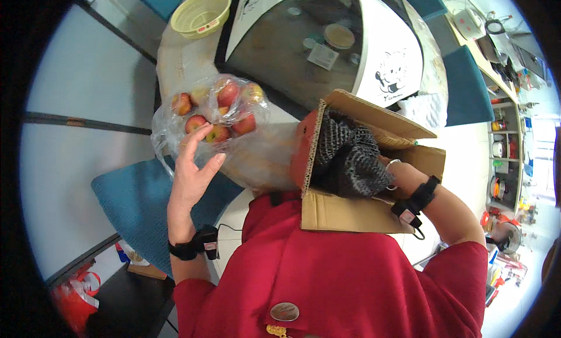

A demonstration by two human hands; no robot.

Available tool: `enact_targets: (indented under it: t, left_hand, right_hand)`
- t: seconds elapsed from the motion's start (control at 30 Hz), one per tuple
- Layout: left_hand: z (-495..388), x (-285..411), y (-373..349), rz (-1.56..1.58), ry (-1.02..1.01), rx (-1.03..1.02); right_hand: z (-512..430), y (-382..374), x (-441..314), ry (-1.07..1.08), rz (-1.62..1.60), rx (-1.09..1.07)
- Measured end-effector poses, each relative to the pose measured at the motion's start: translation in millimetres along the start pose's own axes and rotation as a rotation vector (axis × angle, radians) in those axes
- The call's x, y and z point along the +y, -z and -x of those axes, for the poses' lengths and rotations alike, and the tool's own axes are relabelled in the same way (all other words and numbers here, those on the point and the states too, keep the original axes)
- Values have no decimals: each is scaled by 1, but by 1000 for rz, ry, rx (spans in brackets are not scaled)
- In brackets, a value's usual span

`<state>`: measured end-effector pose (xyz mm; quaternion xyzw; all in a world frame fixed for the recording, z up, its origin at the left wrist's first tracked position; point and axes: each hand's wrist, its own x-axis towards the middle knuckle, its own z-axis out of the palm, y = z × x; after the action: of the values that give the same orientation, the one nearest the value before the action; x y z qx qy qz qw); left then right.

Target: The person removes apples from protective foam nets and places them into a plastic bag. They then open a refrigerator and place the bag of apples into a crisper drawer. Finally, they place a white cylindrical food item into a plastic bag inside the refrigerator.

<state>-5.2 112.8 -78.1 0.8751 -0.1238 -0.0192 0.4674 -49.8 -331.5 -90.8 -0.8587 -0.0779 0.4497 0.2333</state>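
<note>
Several red and yellow apples [218,133] sit in a clear plastic bag [258,156] on the table. Over the bag's near edge, my left hand [193,169] is spread, fingertips by the apples; whether they touch cannot be told. A cardboard box [346,213] lies at the table's near edge with its flaps apart, and dark grey knitted fabric [350,158] fills its opening. My right hand [392,169] reaches into the box beside the fabric; its fingers are hidden, so its grip cannot be made out.
A mesh food cover [285,44] with white panels stands over dishes on the round table [179,57]. A yellow plastic basket [201,14] is at the far left, and crumpled white material [423,110] lies at the right. Blue chairs [466,88] surround the table, one [131,197] near my left arm.
</note>
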Motion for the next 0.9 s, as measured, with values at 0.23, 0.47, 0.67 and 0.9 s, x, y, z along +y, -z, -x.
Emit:
enact_targets:
  t: [0.23,0.47,0.67,0.9]
  left_hand:
    - [10,4,-4,142,90,1]
    - [14,17,-7,224,83,-10]
    - [1,52,-6,694,48,-163]
    - [-27,123,-18,989,-1,-642]
  right_hand:
    - [7,2,-5,-45,-53,-5]
    - [25,12,-22,-111,-139,22]
    - [45,51,-55,-129,24,-37]
    - [95,55,-49,-75,-591,-62]
